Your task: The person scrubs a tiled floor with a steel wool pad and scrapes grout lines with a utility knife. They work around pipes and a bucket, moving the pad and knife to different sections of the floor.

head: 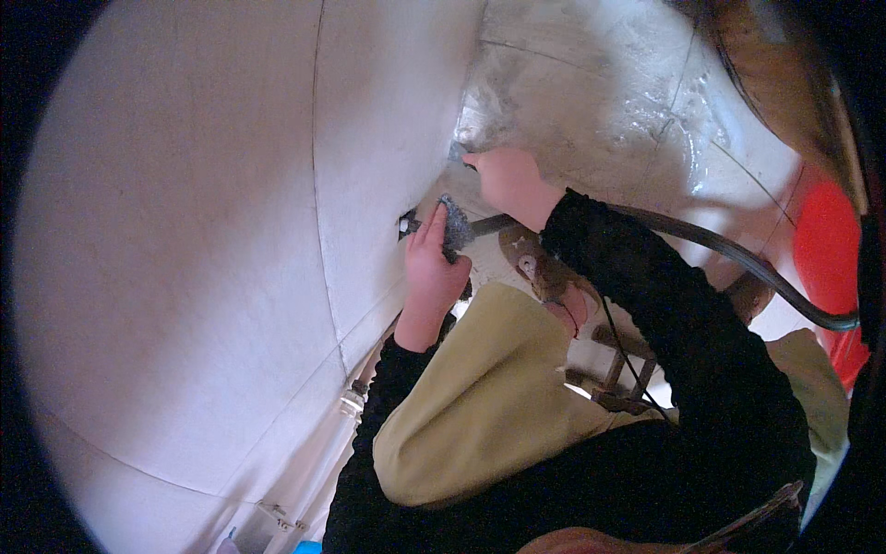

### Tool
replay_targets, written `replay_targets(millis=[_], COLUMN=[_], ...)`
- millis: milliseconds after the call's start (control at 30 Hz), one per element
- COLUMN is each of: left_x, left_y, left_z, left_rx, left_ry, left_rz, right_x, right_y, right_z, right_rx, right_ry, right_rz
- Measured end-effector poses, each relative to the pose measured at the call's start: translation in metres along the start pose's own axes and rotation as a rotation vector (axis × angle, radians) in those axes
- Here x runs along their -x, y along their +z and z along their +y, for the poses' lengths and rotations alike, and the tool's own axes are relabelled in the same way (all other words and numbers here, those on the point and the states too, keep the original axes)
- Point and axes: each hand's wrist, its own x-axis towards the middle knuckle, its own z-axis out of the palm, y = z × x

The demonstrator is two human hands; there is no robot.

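Note:
My right hand is closed around a small flat tool that looks like a scraper, its handle hidden in my fist. The tool's tip is at the corner where the tiled wall meets the tiled floor. Lower and to the left, my left hand holds a grey, rough-looking scrubbing pad, index and middle fingers stretched along it. Beside these fingers, a white fitting shows in a dark opening low in the wall.
A ribbed grey hose curves from beneath my right forearm to the right. Wet, shiny patches lie on the floor. My slippered foot, a small wooden stool and a red object are nearby. A white pipe runs along the wall.

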Motion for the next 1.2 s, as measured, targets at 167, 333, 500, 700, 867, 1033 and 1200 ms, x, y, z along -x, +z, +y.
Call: replay_targets(millis=[167,333,500,700,867,1033,1200], left_x=[0.001,0.002,0.004,0.005,0.009,0.012,0.013], left_y=[-0.001,-0.001,-0.003,-0.002,-0.003,-0.006,-0.004], left_z=[-0.001,-0.006,-0.005,-0.003,-0.014,-0.023,-0.026], left_rx=[0.019,0.034,0.016,-0.027,0.032,0.014,-0.029], left_ry=[-0.085,-0.093,-0.157,-0.057,-0.101,-0.178,-0.050], left_rz=[-0.004,-0.015,-0.078,0.029,0.025,0.016,0.036], right_x=[0.001,0.005,0.006,0.002,0.005,0.014,0.003], right_y=[0.000,-0.001,0.009,0.022,-0.002,-0.046,-0.027], right_z=[-0.003,-0.008,-0.001,0.003,0.003,0.020,0.007], right_rx=[-0.135,-0.051,-0.125,0.006,0.065,0.386,0.336], right_ry=[-0.087,-0.068,-0.038,-0.107,-0.112,-0.175,-0.083], right_rz=[-0.013,-0.084,-0.032,-0.165,-0.129,-0.274,-0.243])
